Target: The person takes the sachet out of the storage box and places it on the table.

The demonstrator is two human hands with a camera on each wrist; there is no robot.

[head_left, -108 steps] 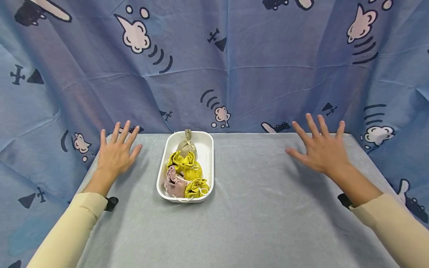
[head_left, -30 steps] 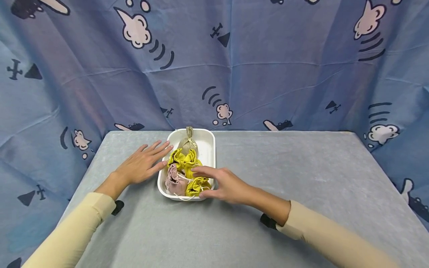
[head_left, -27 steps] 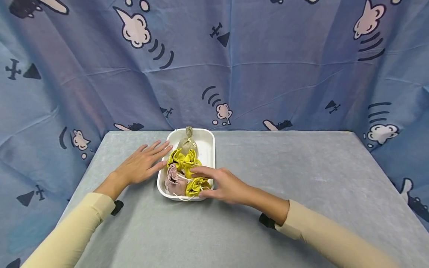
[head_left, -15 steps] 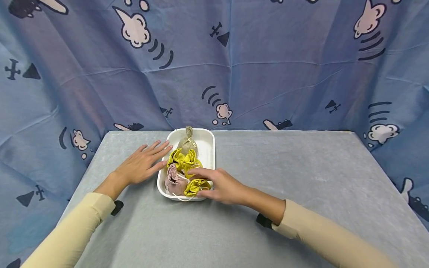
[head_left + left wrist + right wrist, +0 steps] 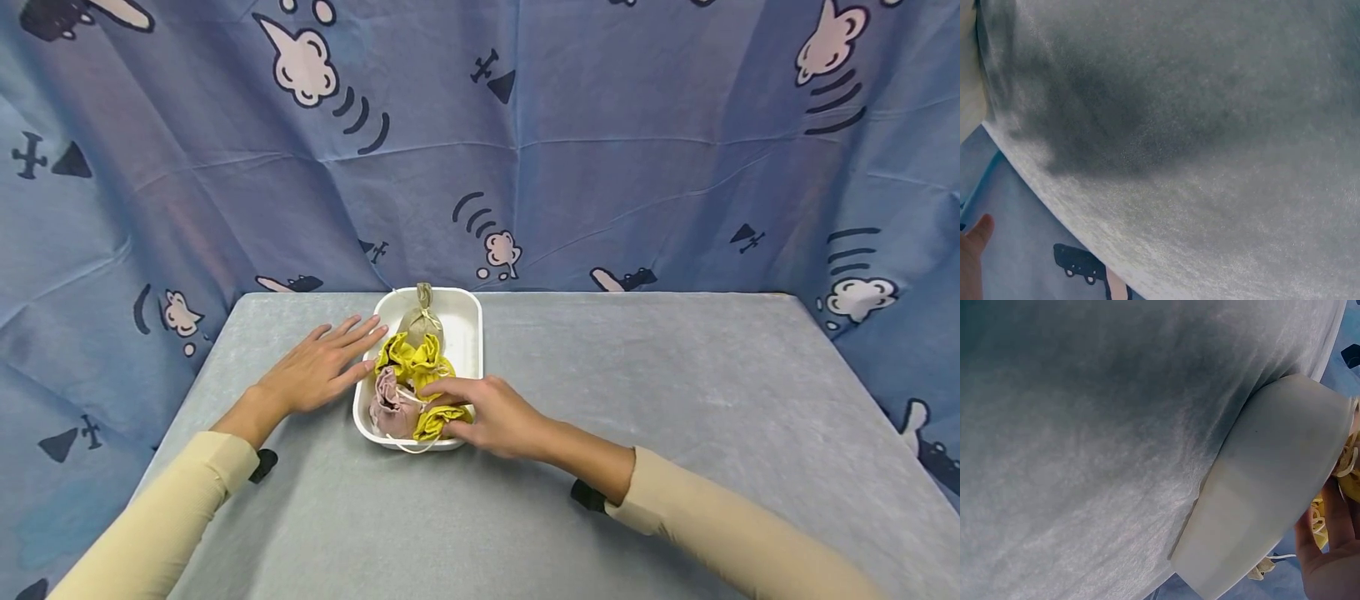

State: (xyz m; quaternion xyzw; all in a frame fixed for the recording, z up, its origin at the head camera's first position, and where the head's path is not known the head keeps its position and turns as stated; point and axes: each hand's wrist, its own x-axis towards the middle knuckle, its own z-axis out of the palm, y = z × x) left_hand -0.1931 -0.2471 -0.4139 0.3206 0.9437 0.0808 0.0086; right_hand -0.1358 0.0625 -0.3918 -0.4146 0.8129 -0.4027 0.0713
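Note:
A white tray [image 5: 471,333] stands on the grey table and holds several small drawstring pouches. A beige pouch [image 5: 422,321] is at the back, a yellow one [image 5: 408,353] in the middle and a pink one [image 5: 388,405] at the front left. My right hand [image 5: 444,407] reaches over the tray's near right corner and pinches the front yellow pouch [image 5: 433,421] between thumb and forefinger. The right wrist view shows the tray's outer wall [image 5: 1272,487] and that pouch [image 5: 1349,467] by my thumb. My left hand [image 5: 326,362] lies flat on the table, its fingertips at the tray's left rim.
The grey cloth-covered table [image 5: 637,400] stretches bare to the right and in front of the tray. A blue printed curtain [image 5: 570,167] hangs close behind the table and at both sides. The left wrist view shows only table cloth [image 5: 1197,125] and curtain.
Both hands came in from the table's far corners to the tray. In the last second my right thumb and forefinger closed on the front yellow pouch; the left hand stayed still.

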